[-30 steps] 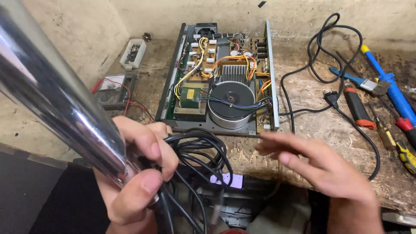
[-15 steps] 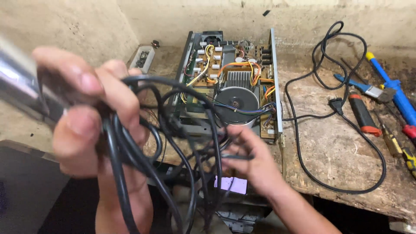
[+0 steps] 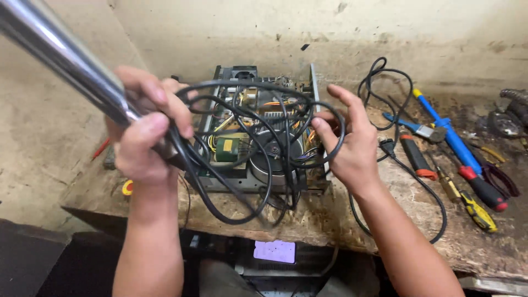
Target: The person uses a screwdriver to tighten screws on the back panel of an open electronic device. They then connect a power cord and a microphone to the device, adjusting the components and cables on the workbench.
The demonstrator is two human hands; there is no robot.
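Observation:
My left hand (image 3: pixel 144 129) is closed around a shiny metal tube (image 3: pixel 60 58) and a bundle of black cable loops (image 3: pixel 242 159), raised at the left. The loops hang in the air across the middle. My right hand (image 3: pixel 349 140) grips the right side of the loops, fingers hooked through them. Behind the cable sits an opened electronic chassis (image 3: pixel 258 137) with a round transformer, a green part and coloured wires, flat on the worn wooden bench (image 3: pixel 396 220).
More black cord (image 3: pixel 385 82) trails over the bench to the right of the chassis. Hand tools lie at the right: a blue-handled tool (image 3: pixel 440 124), a red-and-black screwdriver (image 3: pixel 484 190), a yellow one (image 3: pixel 476 212) and pliers (image 3: pixel 503 179). A stained wall rises behind.
Both hands have risen and spread apart, stretching the cable loops wider over the chassis. My right hand went from reaching low into the loops to gripping their right side.

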